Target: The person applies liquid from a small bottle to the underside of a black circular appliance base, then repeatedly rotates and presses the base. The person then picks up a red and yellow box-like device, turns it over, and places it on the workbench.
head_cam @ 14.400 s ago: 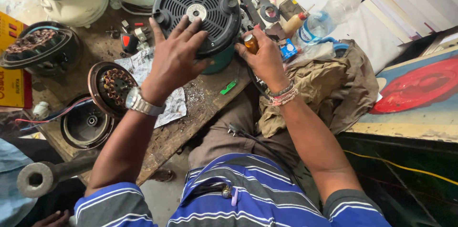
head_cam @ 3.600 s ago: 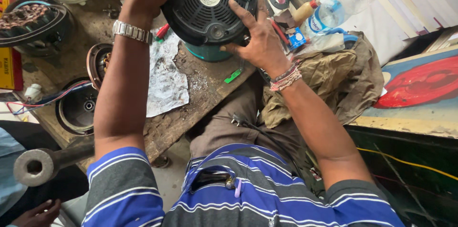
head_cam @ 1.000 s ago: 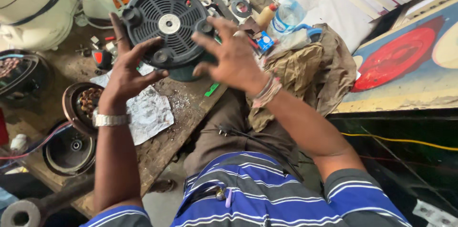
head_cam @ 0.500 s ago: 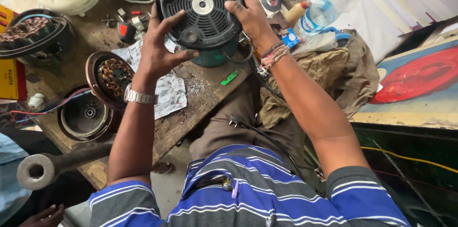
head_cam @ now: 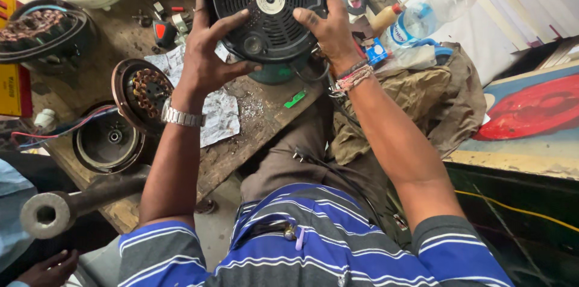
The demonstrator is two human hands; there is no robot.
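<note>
Since a moment ago, black vented base (head_cam: 265,9) turned; left hand (head_cam: 208,57), right hand (head_cam: 325,27) clasp its rim above worktop (head_cam: 253,124)'s near edge. We keep grips opposed.

I saw an old wooden bench (head_cam: 253,136), dirty and scratched. On it lay a crumpled paper (head_cam: 217,115), a small green piece (head_cam: 295,99), a round motor part with copper wire (head_cam: 142,94) and some screws (head_cam: 145,18).
</note>
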